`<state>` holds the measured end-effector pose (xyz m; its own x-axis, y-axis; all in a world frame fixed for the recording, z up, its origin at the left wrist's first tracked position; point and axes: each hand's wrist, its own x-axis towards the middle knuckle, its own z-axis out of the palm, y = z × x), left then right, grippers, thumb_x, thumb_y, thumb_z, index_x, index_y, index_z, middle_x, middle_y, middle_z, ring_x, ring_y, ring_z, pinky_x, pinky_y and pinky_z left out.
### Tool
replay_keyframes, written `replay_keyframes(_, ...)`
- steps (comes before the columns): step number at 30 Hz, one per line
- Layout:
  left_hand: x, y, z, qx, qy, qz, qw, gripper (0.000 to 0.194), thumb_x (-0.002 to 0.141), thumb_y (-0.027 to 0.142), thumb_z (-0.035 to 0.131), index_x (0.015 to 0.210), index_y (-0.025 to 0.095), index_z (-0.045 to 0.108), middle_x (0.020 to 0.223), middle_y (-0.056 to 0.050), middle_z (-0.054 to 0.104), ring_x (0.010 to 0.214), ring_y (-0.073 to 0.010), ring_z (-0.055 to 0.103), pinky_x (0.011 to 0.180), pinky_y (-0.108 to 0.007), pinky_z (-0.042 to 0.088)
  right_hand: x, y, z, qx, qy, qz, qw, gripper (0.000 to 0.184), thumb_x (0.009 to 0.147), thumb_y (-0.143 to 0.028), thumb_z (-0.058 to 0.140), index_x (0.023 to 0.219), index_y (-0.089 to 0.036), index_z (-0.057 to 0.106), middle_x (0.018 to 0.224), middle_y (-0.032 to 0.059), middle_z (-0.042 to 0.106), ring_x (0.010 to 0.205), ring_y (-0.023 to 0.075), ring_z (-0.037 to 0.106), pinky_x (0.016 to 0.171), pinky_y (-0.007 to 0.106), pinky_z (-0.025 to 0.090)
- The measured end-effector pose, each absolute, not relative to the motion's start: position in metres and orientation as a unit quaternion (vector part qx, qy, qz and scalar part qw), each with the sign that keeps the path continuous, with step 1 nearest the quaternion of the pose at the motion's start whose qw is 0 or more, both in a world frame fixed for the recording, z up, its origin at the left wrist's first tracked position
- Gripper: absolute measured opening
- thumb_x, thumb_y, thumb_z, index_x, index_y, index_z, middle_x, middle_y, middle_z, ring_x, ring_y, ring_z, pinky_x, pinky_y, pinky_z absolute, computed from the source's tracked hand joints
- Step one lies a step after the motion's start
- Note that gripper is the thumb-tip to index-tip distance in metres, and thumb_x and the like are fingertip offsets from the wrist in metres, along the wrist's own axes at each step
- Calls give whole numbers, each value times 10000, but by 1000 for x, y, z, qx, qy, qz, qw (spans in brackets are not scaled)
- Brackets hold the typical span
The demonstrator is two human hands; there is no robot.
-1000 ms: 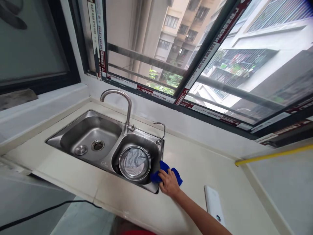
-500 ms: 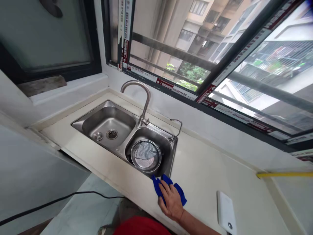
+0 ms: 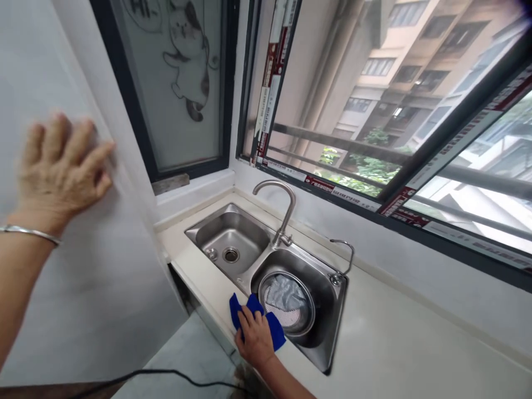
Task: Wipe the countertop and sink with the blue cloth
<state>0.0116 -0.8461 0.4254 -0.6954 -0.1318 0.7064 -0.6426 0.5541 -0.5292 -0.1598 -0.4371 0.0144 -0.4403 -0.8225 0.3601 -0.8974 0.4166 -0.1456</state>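
My right hand (image 3: 254,337) lies flat on a blue cloth (image 3: 274,328), pressing it onto the cream countertop (image 3: 386,338) at the front rim of a double steel sink (image 3: 336,327). The right basin holds a round metal strainer basket (image 3: 305,327) with a grey cloth (image 3: 286,292) inside. My left hand (image 3: 62,166), a silver bangle on its wrist, is spread flat against the white wall panel (image 3: 95,288) at the left and holds nothing.
A curved tap (image 3: 279,208) and a small second spout (image 3: 344,255) stand behind the basins. Large windows run along the back, one frosted pane with a cat sticker (image 3: 189,66). A black cable (image 3: 166,374) lies on the floor below the counter.
My right hand slid the blue cloth leftward along the sink's front rim. The view swung left, my left hand came into sight on the wall, and the white device on the counter left the view.
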Motion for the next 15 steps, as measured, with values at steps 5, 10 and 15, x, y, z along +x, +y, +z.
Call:
replay_keyframes(5, 58, -808, 323, 231, -871, 262, 344, 499, 969, 282, 286, 1428, 143, 425, 1583, -34, 259, 1454, -296, 196, 1160, -468, 221, -162, -441, 9, 512, -831, 175, 130, 501, 817, -285, 543, 1313, -258, 614, 1356, 88, 604, 1032, 332, 538, 871, 498, 435)
replay_keyframes(10, 151, -727, 84, 388, -864, -2, 323, 433, 916, 228, 376, 1099, 6, 700, 1406, -212, 528, 1459, -296, 311, 1151, -419, 363, -161, -437, 16, 518, -835, 154, 103, 490, 829, -276, 568, 1316, -249, 612, 1399, 71, 578, 1049, 321, 534, 879, 469, 424)
replay_keyframes(15, 214, -561, -76, 579, -773, -253, 50, 288, 853, 209, 455, 881, 264, 737, 999, -18, 731, 1093, -261, 664, 976, -389, 558, -161, -436, 24, 515, -842, 128, 94, 470, 842, -262, 563, 1307, -247, 627, 1392, 80, 579, 1028, 297, 537, 863, 436, 420)
